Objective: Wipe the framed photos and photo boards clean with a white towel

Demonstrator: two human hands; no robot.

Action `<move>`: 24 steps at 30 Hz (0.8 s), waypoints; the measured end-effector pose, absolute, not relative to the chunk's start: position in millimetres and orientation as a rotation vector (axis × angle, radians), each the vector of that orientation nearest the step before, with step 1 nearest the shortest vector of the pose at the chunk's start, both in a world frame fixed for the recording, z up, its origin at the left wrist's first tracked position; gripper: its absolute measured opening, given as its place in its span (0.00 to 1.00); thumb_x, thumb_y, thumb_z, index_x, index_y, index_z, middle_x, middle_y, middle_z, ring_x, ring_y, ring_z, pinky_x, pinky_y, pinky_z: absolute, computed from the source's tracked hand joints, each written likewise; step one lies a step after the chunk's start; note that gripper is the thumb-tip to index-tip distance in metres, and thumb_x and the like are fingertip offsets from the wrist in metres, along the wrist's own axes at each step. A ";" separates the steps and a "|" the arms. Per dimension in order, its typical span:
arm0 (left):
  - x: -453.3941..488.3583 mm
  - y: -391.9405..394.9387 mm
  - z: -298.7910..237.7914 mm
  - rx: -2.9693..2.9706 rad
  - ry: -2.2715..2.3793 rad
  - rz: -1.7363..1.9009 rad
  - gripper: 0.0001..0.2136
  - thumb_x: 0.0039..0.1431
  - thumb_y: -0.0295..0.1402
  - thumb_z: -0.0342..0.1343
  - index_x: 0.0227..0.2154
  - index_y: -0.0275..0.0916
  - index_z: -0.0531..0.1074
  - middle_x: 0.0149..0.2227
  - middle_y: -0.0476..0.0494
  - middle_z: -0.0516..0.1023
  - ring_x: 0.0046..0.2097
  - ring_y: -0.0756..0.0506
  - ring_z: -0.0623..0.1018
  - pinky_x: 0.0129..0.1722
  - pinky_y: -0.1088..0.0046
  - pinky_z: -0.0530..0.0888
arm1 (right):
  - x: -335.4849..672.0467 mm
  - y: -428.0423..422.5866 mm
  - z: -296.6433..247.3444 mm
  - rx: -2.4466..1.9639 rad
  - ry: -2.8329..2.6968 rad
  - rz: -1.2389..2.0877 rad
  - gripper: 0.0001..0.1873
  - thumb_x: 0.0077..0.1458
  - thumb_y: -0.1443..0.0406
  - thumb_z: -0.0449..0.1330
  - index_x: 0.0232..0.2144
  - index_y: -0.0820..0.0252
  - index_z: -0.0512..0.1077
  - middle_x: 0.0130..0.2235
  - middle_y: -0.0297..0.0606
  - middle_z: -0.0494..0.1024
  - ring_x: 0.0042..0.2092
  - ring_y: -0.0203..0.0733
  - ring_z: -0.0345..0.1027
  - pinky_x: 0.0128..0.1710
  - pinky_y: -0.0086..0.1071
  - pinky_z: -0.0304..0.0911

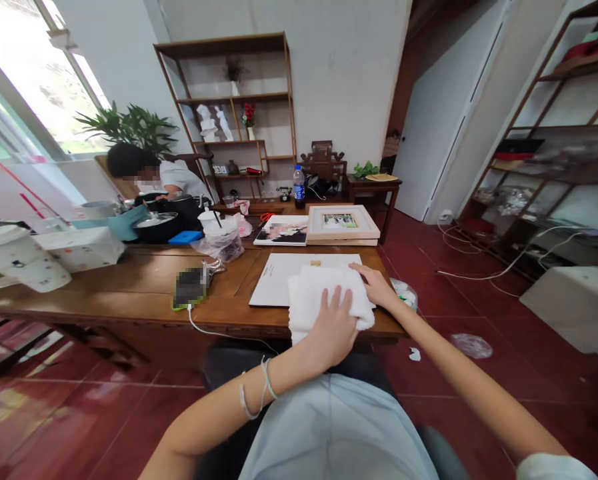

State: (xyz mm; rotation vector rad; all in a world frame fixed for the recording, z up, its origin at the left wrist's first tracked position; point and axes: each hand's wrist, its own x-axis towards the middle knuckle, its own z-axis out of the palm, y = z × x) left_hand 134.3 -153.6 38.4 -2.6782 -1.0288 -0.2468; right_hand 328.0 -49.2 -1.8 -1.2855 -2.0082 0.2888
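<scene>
A folded white cloth (319,293) lies at the near edge of the wooden table (143,280), partly over a flat white board (283,273). My left hand (331,327) rests flat on the cloth's near part, fingers stretched out. My right hand (376,283) lies on the cloth's right edge, fingers extended toward the left. Two bracelets circle my left wrist.
Framed pictures (341,223) are stacked behind the board, with a photo print (281,232) beside them. A phone (191,287) on a cable, plastic bags, white containers (23,257) and a water bottle (299,187) sit on the table. Another person (149,177) sits at the far left. Shelves line the walls.
</scene>
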 end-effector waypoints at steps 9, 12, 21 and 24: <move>135.4 -84.0 40.1 -2.727 -1.186 -0.246 0.18 0.65 0.41 0.44 0.48 0.38 0.73 0.62 0.36 0.62 0.63 0.34 0.60 0.60 0.50 0.57 | 324.0 -53.6 4.5 -1.248 -2.055 0.233 0.23 0.50 0.73 0.50 0.46 0.59 0.74 0.52 0.42 0.75 0.56 0.49 0.66 0.57 0.43 0.59; 138.7 -48.7 38.9 -2.762 -1.253 -0.226 0.21 0.66 0.44 0.42 0.52 0.39 0.70 0.64 0.37 0.59 0.64 0.36 0.57 0.61 0.50 0.55 | 323.9 -53.0 2.7 -1.274 -2.040 0.211 0.22 0.51 0.73 0.50 0.45 0.58 0.75 0.52 0.41 0.75 0.55 0.47 0.67 0.57 0.42 0.59; 148.6 -34.7 41.8 -2.708 -1.319 -0.199 0.17 0.65 0.35 0.43 0.51 0.40 0.71 0.64 0.38 0.59 0.64 0.36 0.56 0.61 0.48 0.53 | 322.7 -54.9 4.1 -1.277 -2.002 0.220 0.23 0.50 0.74 0.51 0.46 0.55 0.75 0.52 0.39 0.75 0.56 0.48 0.66 0.57 0.44 0.59; 153.8 -65.7 45.4 -2.664 -1.327 -0.147 0.16 0.63 0.32 0.45 0.49 0.38 0.73 0.61 0.35 0.62 0.62 0.33 0.59 0.58 0.47 0.57 | 322.0 -56.0 6.0 -1.243 -2.032 0.233 0.24 0.50 0.74 0.51 0.47 0.56 0.75 0.52 0.40 0.75 0.55 0.48 0.67 0.57 0.43 0.59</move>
